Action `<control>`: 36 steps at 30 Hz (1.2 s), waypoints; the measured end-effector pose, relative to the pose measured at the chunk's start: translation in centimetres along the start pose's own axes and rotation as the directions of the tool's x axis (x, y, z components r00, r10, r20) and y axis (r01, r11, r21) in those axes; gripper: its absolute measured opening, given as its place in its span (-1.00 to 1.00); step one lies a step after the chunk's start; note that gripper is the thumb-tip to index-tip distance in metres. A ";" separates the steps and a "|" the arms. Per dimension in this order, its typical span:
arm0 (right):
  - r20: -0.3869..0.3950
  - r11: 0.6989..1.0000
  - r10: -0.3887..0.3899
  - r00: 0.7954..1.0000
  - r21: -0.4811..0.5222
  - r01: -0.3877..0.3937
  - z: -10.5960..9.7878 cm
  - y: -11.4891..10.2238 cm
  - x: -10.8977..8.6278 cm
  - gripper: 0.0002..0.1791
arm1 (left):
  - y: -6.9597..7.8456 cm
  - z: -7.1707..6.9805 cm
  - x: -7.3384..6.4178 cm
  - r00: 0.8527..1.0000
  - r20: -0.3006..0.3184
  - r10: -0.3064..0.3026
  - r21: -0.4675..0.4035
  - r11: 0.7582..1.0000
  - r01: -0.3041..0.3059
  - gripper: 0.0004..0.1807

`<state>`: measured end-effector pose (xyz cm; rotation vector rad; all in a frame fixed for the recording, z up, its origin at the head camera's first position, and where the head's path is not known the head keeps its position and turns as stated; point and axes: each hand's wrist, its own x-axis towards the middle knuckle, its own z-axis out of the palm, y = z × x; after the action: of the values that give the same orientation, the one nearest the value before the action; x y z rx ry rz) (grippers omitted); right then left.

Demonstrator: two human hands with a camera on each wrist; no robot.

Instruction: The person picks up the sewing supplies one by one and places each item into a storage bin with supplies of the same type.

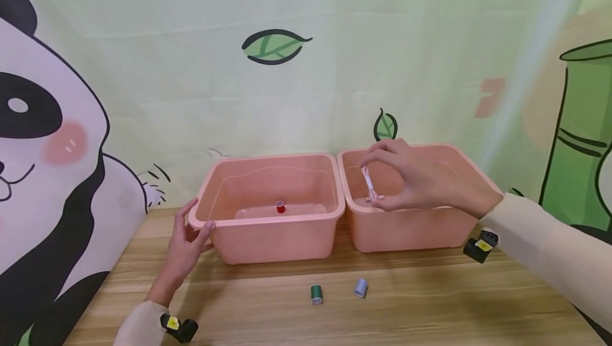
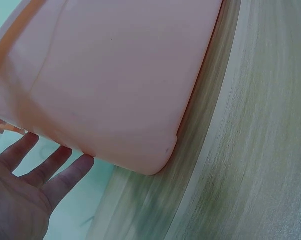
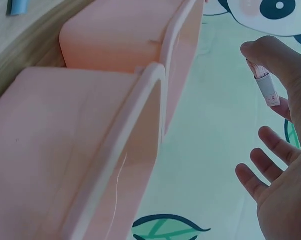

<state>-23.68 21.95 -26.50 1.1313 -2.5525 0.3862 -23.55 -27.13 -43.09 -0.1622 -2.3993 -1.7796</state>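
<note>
Two pink plastic tubs stand side by side. At the front left corner of the left tub (image 1: 277, 239), my left hand (image 1: 184, 242) holds the rim between thumb and fingers; several fingertips touch the outer wall (image 2: 115, 90) in the left wrist view. Over the right tub (image 1: 406, 231), my right hand (image 1: 411, 176) pinches a small white folded strip with red markings (image 1: 368, 184) between thumb and index finger. The right wrist view shows the strip (image 3: 266, 89) upright, the other fingers spread apart. A red thread spool (image 1: 280, 207) sits inside the left tub.
A green thread spool (image 1: 316, 294) and a light blue spool (image 1: 360, 288) lie on the wooden table (image 1: 268, 314) in front of the tubs. A printed cloth with a panda (image 1: 62, 123) and leaves hangs behind them.
</note>
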 end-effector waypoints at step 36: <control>0.045 0.960 0.235 0.971 0.144 -0.239 -1.1 7.5 3.1 -0.35 | -0.1 -0.1 0.1 1.000 0.004 -0.001 -0.004 1.000 0.001 -0.16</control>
<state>-31.09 25.22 -25.12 0.8827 -2.7306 0.6324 -23.62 -27.27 -43.13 -0.1644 -2.3989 -1.7866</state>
